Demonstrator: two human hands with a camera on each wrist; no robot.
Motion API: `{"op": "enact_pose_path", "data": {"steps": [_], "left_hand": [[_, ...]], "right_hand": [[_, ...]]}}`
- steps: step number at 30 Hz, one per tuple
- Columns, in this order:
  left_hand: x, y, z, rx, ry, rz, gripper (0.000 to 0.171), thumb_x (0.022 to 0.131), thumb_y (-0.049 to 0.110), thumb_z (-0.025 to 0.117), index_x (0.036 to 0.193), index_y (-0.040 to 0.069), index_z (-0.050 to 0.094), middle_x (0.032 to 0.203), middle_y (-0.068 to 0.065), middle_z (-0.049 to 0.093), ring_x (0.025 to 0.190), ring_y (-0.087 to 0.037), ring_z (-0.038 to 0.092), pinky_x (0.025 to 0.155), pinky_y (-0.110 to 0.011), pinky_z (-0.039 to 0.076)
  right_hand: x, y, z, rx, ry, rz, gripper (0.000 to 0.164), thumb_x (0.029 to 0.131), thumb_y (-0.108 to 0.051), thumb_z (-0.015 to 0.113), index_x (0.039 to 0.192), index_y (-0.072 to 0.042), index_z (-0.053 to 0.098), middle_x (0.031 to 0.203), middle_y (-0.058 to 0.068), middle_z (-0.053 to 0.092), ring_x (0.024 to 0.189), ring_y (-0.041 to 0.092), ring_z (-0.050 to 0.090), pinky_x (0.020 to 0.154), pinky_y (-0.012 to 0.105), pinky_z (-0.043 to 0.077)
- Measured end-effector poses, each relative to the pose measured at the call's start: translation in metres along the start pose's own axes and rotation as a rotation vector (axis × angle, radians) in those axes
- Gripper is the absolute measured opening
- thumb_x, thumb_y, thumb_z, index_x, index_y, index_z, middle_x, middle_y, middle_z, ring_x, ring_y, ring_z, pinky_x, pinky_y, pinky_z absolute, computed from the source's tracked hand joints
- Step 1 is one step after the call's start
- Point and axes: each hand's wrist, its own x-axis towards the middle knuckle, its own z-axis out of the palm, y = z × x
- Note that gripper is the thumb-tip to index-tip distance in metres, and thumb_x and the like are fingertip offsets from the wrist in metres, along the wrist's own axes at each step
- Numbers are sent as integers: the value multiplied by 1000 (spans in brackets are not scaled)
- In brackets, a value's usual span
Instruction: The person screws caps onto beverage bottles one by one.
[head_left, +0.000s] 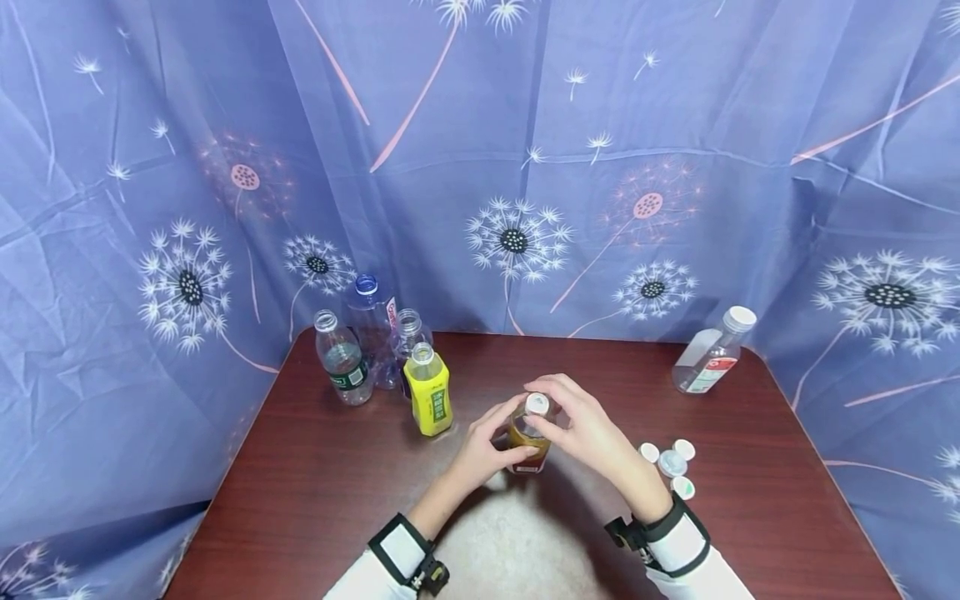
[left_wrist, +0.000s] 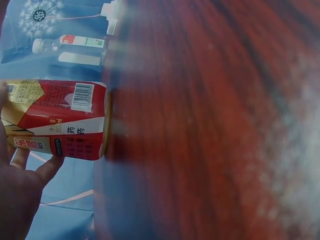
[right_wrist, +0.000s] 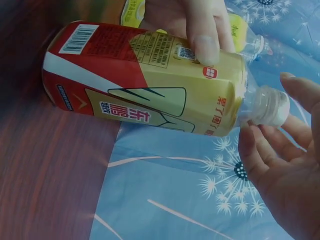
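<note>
An upright plastic bottle (head_left: pixel 531 457) with a red and gold label and a white cap (head_left: pixel 536 403) is between my two hands. My left hand (head_left: pixel 489 443) grips its body, thumb on the near side and fingers behind. The right hand (head_left: pixel 581 421) is curved loosely about the cap and neck. In the right wrist view, a fingertip of that hand (right_wrist: pixel 287 155) lies at the neck below the cap (right_wrist: pixel 272 106), while the thumb stands a little off it. The left wrist view shows the lower label (left_wrist: pixel 55 120) and left fingers beneath it.
Several uncapped bottles stand at the back left, among them a yellow-labelled one (head_left: pixel 430 400) and a green-labelled one (head_left: pixel 347 367). A clear bottle with a white cap (head_left: pixel 712 354) is at the back right. Several loose caps (head_left: pixel 672 463) lie right of my right hand. A patterned curtain (head_left: pixel 585 167) borders the table (head_left: pixel 300 492).
</note>
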Motion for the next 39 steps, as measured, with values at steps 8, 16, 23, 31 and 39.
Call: {"op": "enact_pose_path", "data": {"steps": [8, 16, 23, 31, 39], "left_hand": [[0, 0, 0, 12, 4, 3, 76, 86, 12, 87, 153, 19, 53, 142, -11, 62, 125, -26, 63, 101, -39, 58], [0, -2, 0, 13, -7, -17, 76, 86, 14, 87, 153, 19, 53, 143, -10, 61, 125, -25, 63, 102, -38, 58], [0, -2, 0, 17, 0, -1, 76, 86, 14, 87, 153, 19, 53, 142, -10, 62, 126, -25, 62, 101, -38, 58], [0, -2, 0, 16, 2, -1, 76, 85, 13, 88, 153, 19, 53, 141, -11, 63, 124, -24, 63, 101, -38, 58], [0, 0, 0, 16, -3, -5, 76, 86, 14, 88, 153, 18, 53, 141, -10, 62, 125, -24, 62, 101, -39, 58]], "right_hand": [[-1, 2, 2, -1, 22, -8, 33, 89, -3, 80, 120, -4, 69, 114, 5, 69, 94, 16, 64, 73, 31, 59], [-4, 1, 3, 10, 21, -33, 38, 90, -1, 77, 126, -5, 69, 121, 9, 68, 97, 18, 64, 73, 30, 59], [-3, 1, 4, 15, 29, 0, 36, 90, -6, 81, 124, -6, 69, 117, 6, 68, 88, 12, 62, 68, 30, 58], [-5, 1, 4, 20, 26, -20, 33, 92, -1, 76, 124, -6, 69, 117, 5, 70, 90, 13, 64, 71, 29, 59], [-4, -3, 5, 11, 64, 9, 31, 90, -4, 80, 120, -6, 71, 114, 4, 70, 88, 12, 64, 69, 25, 58]]}}
